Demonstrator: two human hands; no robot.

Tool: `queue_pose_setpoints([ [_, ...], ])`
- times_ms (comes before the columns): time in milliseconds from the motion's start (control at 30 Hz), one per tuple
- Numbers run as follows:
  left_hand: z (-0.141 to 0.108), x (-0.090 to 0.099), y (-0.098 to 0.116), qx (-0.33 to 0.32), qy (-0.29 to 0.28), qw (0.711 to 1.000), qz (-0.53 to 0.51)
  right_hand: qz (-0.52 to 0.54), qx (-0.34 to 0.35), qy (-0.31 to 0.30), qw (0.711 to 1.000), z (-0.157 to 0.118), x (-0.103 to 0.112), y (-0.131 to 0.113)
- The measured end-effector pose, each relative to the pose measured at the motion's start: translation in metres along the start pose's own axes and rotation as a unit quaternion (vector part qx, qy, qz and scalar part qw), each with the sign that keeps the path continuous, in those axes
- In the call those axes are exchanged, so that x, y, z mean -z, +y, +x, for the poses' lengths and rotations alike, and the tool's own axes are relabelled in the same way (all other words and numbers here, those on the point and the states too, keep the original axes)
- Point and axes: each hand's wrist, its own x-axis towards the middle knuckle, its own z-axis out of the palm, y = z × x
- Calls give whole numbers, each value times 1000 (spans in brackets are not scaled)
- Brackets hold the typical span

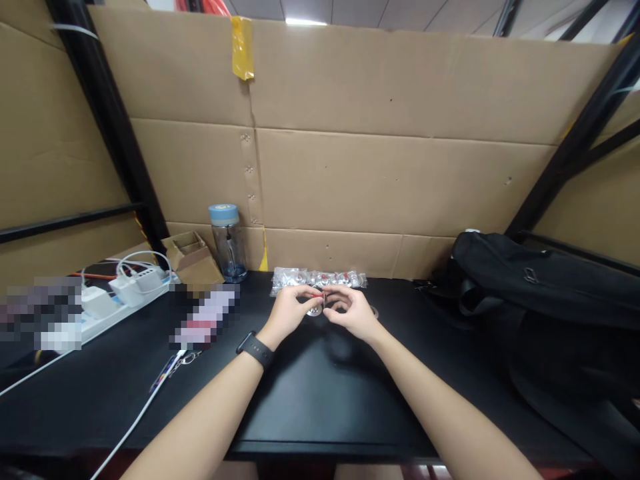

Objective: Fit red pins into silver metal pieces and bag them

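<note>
Above the middle of the black table, my left hand (289, 311) and my right hand (353, 313) meet with their fingers pinched. Between their fingertips is a small red and silver piece (315, 309), with a round metallic part hanging low; its exact kind is too small to make out. Fingers cover part of it. Just behind my hands lie clear plastic packets (290, 276) holding shiny silver and red bits. A pale, ring-like edge (375, 311) shows beside my right hand, mostly hidden by it. A dark watch (254, 348) is on my left wrist.
A black backpack (545, 280) fills the right side. On the left are a power strip (135, 303) with white chargers, a blurred-out phone-like item (207, 317) on a white cable, an open cardboard box (193, 260) and a blue-lidded bottle (227, 243). Cardboard panels (350, 180) wall the back.
</note>
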Motion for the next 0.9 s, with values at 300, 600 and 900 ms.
queue_pose_setpoints([
  [300,0,-4,1,-114,36,985,126,-48,44,51,997,1,-1,-2],
  [600,-2,-4,8,-116,39,976,179,-45,40,49,997,0,-2,-2],
  [900,-5,-5,14,-112,47,968,220,-12,28,36,999,0,1,3],
])
